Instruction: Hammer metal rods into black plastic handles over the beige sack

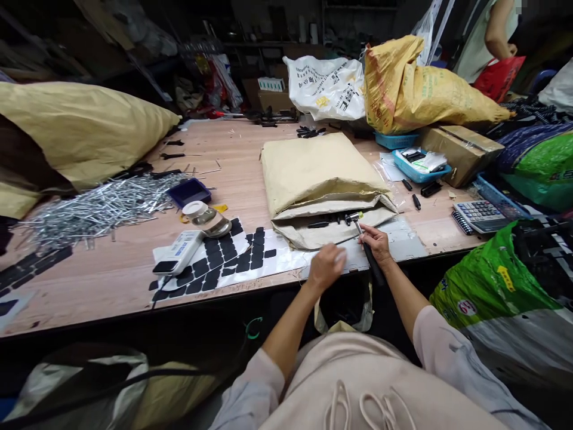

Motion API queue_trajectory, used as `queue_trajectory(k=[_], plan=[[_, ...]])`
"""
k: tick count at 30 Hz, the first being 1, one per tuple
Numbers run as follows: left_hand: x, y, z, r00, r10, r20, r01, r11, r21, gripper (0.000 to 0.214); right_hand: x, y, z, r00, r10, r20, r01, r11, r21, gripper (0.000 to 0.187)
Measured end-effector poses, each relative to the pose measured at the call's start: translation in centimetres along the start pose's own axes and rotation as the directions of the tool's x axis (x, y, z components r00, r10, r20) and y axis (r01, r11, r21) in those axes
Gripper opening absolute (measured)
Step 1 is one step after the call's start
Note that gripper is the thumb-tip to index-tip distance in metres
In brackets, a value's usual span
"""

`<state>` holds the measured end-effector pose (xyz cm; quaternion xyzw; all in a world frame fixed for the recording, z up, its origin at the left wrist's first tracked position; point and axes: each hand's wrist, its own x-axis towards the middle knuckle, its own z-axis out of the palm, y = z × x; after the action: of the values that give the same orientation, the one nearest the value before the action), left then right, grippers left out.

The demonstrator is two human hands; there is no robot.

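My right hand (376, 243) is closed round a small hammer (373, 265) with a black handle, a metal shaft and a yellow-tipped head. The hammer's head lies over the open mouth of a beige woven sack (320, 170) resting flat on the workbench. Inside that mouth, black handle-like pieces (319, 225) show near the hammer's head. Just in front of the sack, at the bench edge, my left hand (328, 266) is curled with its fingers together. Motion blurs its fingertips, and whatever they may pinch cannot be made out.
On the left of the workbench (242, 149) lie a heap of metal rods (111, 203), a jar (206, 218) and black pads (212, 257). To the right are a calculator (478, 216), a blue basket (421, 166) and a full green bag (492, 280). Another person (490, 39) stands at the back right.
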<state>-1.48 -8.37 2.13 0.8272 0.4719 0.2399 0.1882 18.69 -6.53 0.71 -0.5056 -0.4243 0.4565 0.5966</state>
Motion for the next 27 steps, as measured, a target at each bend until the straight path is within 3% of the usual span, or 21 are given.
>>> queue_trajectory(k=[3, 7, 14, 21, 27], plan=[[6.0, -2.9, -1.8, 0.959, -0.214, -0.183, 0.238, 0.964, 0.116, 0.03, 0.1, 0.1, 0.1, 1.0, -0.004, -0.003, 0.004, 1.0, 0.02, 0.051], [9.5, -6.1, -1.9, 0.925, -0.358, -0.13, 0.378, 0.904, 0.198, 0.024, 0.2, 0.1, 0.1, 1.0, -0.004, 0.004, 0.004, 0.999, 0.032, 0.052], [7.3, -4.7, 1.2, 0.976, -0.214, -0.041, 0.215, 0.976, 0.031, 0.024, 0.1, 0.4, 0.0, 1.0, -0.018, 0.024, 0.018, 0.999, -0.031, 0.053], [7.2, -4.7, 1.8, 0.972, -0.231, -0.053, 0.229, 0.973, -0.038, 0.025, 0.2, -0.1, 0.0, 0.999, -0.038, 0.038, 0.044, 0.983, -0.176, 0.049], [7.3, -5.0, 2.2, 0.971, -0.234, -0.054, 0.232, 0.972, -0.042, 0.024, 0.2, 0.0, -0.3, 0.99, -0.121, 0.075, 0.137, 0.957, -0.257, 0.048]])
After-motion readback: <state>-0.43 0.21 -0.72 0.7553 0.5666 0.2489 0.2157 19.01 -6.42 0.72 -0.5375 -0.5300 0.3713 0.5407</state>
